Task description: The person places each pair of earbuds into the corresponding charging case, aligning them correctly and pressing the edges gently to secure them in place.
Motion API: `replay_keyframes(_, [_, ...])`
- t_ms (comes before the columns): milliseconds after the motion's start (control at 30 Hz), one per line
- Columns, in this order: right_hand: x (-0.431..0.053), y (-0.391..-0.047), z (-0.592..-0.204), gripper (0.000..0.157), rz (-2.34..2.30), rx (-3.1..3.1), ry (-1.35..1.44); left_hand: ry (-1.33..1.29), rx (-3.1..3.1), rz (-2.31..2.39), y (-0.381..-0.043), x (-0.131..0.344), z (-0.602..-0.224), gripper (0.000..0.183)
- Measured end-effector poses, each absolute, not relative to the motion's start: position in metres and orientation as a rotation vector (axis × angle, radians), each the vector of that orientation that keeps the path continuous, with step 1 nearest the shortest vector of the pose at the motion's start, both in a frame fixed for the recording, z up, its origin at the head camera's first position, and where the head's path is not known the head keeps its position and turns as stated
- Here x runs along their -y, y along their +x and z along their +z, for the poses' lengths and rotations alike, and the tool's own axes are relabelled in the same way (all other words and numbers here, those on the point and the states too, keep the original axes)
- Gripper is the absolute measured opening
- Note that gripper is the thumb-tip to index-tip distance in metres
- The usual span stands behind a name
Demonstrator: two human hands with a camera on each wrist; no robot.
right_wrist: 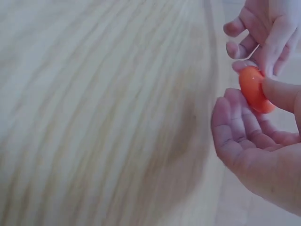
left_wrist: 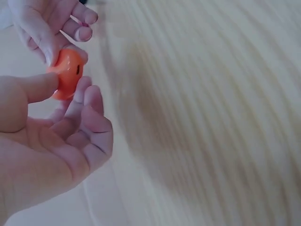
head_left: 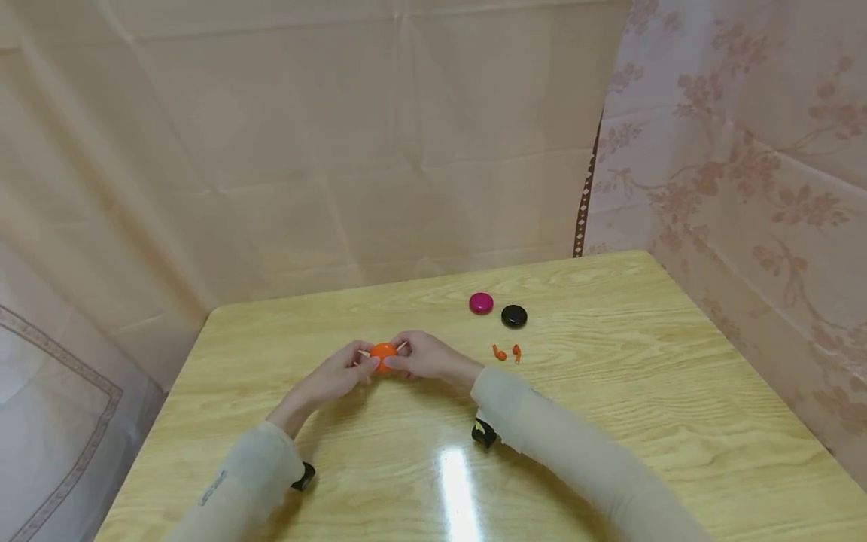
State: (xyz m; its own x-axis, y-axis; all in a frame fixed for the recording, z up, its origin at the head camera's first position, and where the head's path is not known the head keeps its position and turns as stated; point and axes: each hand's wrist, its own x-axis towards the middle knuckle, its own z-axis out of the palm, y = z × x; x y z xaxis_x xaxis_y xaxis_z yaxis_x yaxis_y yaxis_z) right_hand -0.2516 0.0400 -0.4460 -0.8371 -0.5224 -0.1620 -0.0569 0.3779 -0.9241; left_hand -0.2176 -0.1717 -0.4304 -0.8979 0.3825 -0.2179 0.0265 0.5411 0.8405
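A round, glossy orange earbud case (head_left: 383, 351) is held between both hands above the table. My left hand (head_left: 341, 373) pinches one side of it, thumb on one face and fingers behind. On the opposite side, my right hand (head_left: 428, 356) grips it with thumb and fingertips. A small dark slot shows on the edge of the case (left_wrist: 70, 73) in the left wrist view, and its lid looks closed. Two orange earbuds (head_left: 500, 353) lie side by side on the table, right of the hands.
Behind the earbuds sit a magenta round case (head_left: 481, 303) and a black round case (head_left: 514, 316) on the wooden table (head_left: 609, 391). Beige cloth (head_left: 305, 150) hangs along the table's far side, and flowered cloth (head_left: 759, 165) hangs at the right.
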Motion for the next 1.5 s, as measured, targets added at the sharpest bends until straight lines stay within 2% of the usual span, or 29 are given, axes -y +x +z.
replay_keyframes(233, [-0.075,-0.245,-0.422,0.038,-1.545,-2.13,-0.548,0.404,-2.428,1.436,-0.216,0.151,-0.418,0.043])
replay_keyframes(533, [-0.127,-0.237,-0.396,0.05,-1.662,-1.982,-0.504,0.622,-2.435,1.582,-0.218,0.123,-0.403,0.038])
replay_keyframes(1000, [-0.147,-0.228,-0.397,0.041,-1.644,-2.23,-0.703,0.523,-2.229,1.755,-0.215,0.101,-0.403,0.039])
replay_keyframes(1500, [-0.147,-0.229,-0.395,0.035,-1.634,-2.246,-0.729,0.645,-2.251,1.747,-0.215,0.096,-0.412,0.032])
